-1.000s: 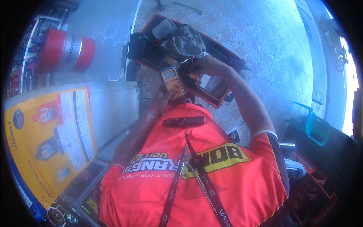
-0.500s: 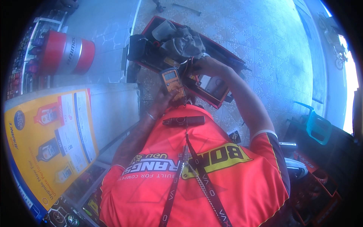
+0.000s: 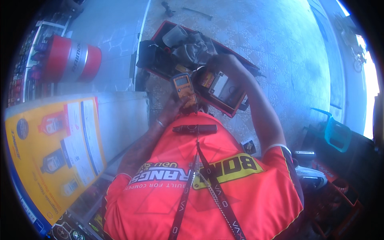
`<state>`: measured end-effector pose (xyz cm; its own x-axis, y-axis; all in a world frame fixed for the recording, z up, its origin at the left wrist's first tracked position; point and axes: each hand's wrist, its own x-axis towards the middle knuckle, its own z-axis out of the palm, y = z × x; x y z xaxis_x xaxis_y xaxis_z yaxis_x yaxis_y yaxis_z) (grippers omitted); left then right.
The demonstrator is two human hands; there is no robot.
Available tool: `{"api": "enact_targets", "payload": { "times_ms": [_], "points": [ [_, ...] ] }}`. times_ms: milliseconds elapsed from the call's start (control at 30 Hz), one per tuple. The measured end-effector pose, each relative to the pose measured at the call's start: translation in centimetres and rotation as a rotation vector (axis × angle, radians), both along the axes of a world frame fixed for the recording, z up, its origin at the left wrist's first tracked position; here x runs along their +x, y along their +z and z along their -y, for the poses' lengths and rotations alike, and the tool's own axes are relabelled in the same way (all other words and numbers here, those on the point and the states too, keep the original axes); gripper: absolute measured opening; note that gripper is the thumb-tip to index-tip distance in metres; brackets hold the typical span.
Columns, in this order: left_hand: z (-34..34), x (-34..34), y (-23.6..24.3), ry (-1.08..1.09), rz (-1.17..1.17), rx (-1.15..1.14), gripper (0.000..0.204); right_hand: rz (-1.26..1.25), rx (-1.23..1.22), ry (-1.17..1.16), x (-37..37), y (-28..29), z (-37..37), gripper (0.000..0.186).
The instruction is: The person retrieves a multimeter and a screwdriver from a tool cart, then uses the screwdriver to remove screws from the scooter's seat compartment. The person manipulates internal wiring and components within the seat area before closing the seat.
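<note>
My left hand [image 3: 176,107] is closed around the lower end of a yellow handheld meter [image 3: 183,85] with a grey display, held upright in front of my chest. My right hand [image 3: 218,64] reaches further out over a red open tool tray [image 3: 219,109] on the floor. It rests at the top of a grey and black box-shaped unit [image 3: 225,90] standing in the tray. Its fingers are turned away, so its grip is hidden. A black pen-shaped tool [image 3: 195,129] is clipped at my orange shirt's collar.
A grey cloth bundle [image 3: 193,47] and black bags lie in the tray's far end. A red drum with a silver band [image 3: 70,62] lies at the left. A yellow poster board [image 3: 52,148] leans beside my left arm. A teal jug [image 3: 337,134] sits at the right, on tiled floor [image 3: 280,44].
Almost nothing differs. My right hand has shifted slightly over the grey box, and my left hand still holds the meter in the same place.
</note>
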<state>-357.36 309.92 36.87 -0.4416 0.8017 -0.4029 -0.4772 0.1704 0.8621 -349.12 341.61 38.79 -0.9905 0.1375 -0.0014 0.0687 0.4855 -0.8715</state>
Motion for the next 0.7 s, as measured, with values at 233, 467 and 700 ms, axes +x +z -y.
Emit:
{"api": "enact_targets", "payload": {
  "times_ms": [233,467,700],
  "points": [
    [-0.5,-2.8,-1.3,-0.030,0.087,0.062,0.051,0.115,-0.286,-0.647,1.9,-1.3,-4.0,0.025],
    [-1.4,-5.5,-3.3,-0.151,0.063,0.032,0.047,0.226,0.063,-0.921,3.3,-12.7,-5.8,0.045],
    [-0.5,-8.6,-3.4,-0.246,0.131,0.037,0.051,-0.087,0.389,-1.120,1.5,-8.9,5.9,0.065]
  ]
}}
